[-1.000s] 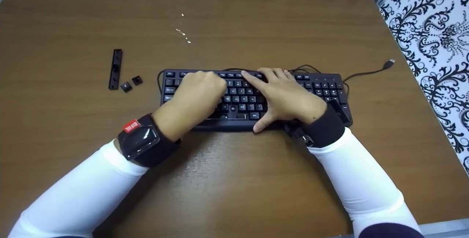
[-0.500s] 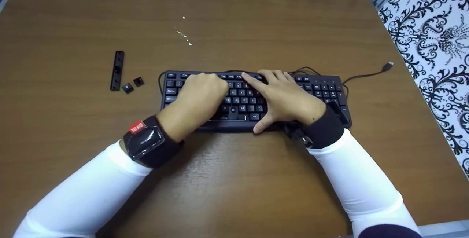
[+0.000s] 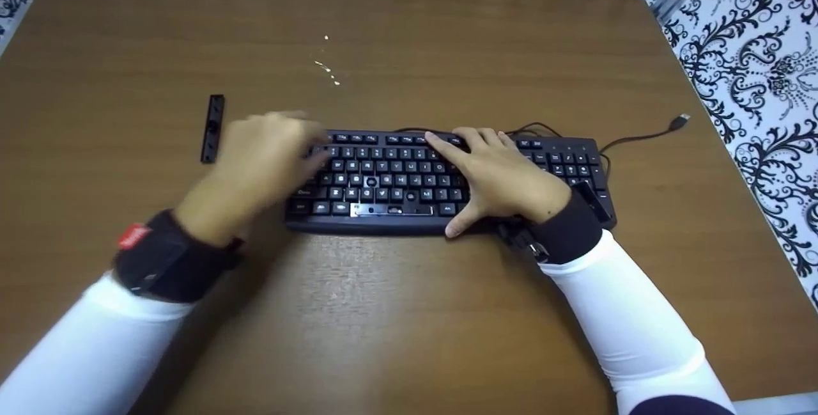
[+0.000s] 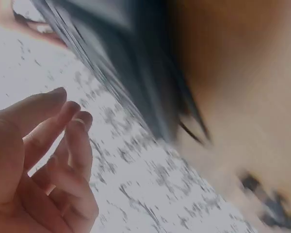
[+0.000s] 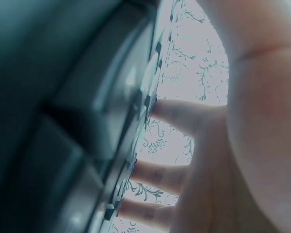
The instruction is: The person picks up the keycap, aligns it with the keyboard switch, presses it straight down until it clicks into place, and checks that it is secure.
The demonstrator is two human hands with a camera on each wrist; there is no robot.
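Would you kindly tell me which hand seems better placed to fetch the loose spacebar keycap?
Probably the left hand: it looks empty and is nearer the spacebar keycap, while the right hand rests spread on the keyboard.

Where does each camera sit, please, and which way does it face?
Head: worn on the head, facing forward and down at the keyboard; left hand, right hand and sleeves show.
Left wrist: on that wrist, facing past the left hand, which shows, toward the blurred keyboard.
Right wrist: on that wrist, facing low along the keyboard; right hand shows.
Shared by head and right wrist: keyboard, right hand.
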